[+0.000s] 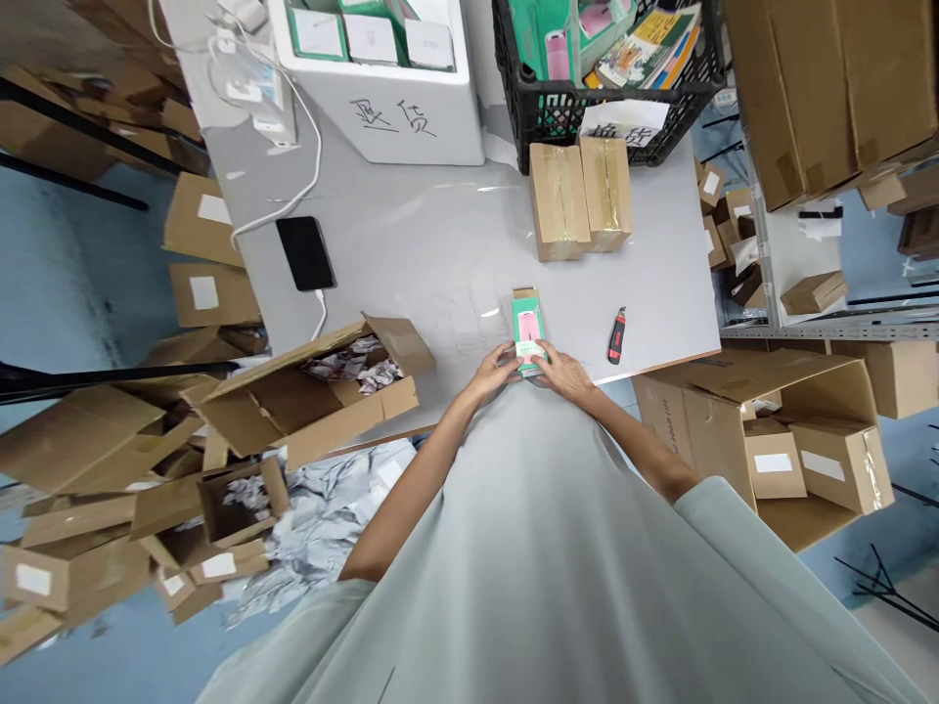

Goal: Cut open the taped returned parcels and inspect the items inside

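A small green product box [528, 321] with a pink picture on its front lies at the near edge of the table, right in front of me. At its top end a brown cardboard flap or inner piece shows. My left hand [497, 370] grips the lower left side, fingertips against the box. On the lower right side, my right hand [563, 373] holds it with thumb and fingers. A red and black box cutter [616, 335] rests on the table to the right of my right hand. Two taped brown cartons [559, 203] stand farther back.
A white bin [418, 117] with boxes and a black crate [543, 117] with green packs and booklets stand at the back. A phone [306, 253] with a white cable lies left. An open carton [323, 391] with crumpled paper overlaps the left edge; another carton [704, 430] stands right.
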`<move>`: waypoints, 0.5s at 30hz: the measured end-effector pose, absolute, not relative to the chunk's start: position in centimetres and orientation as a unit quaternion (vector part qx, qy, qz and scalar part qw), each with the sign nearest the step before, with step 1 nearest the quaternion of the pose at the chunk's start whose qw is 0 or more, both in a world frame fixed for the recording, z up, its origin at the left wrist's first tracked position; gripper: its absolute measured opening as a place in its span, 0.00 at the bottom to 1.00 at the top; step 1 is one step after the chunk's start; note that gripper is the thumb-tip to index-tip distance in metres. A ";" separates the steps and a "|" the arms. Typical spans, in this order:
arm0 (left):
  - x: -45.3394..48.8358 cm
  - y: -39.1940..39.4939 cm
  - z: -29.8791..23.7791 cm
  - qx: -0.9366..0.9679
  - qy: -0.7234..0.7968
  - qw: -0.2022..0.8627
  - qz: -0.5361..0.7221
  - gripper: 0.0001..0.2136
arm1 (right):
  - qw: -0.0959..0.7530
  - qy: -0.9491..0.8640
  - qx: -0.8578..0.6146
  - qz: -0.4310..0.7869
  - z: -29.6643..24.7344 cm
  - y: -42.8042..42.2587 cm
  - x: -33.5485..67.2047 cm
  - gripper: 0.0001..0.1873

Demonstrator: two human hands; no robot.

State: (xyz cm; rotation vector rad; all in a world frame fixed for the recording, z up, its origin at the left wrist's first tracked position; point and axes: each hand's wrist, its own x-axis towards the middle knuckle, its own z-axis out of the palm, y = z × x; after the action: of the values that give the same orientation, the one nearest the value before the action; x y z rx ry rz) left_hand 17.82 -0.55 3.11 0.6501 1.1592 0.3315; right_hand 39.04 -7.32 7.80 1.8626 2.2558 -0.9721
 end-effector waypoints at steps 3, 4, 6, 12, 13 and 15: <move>17.8 -0.9 1.7 0.274 0.558 0.771 0.138 0.31 | 0.016 0.684 0.634 -0.360 7.3 -8.2 39.1 0.28; 17.8 -1.0 1.3 0.270 0.559 0.772 0.136 0.29 | 0.012 0.664 0.652 -0.367 7.2 -8.2 38.9 0.30; 17.9 -1.0 0.7 0.265 0.558 0.774 0.134 0.24 | 0.005 0.619 0.696 -0.365 7.0 -7.5 38.4 0.35; 18.0 -1.4 -0.2 0.264 0.569 0.770 0.115 0.19 | -0.008 0.521 0.783 -0.341 5.5 -1.8 35.4 0.58; 17.8 -1.5 -0.2 0.264 0.571 0.769 0.111 0.19 | -0.013 0.516 0.787 -0.339 5.1 -0.8 34.9 0.60; 17.4 -1.6 -0.2 0.263 0.578 0.765 0.108 0.20 | -0.015 0.512 0.790 -0.337 4.7 0.8 34.4 0.62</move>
State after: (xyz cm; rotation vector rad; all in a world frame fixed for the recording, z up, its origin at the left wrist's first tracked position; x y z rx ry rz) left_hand 17.43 -1.57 -0.15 0.5720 1.2551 0.2347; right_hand 34.42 0.79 4.70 2.5049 1.6250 -1.0706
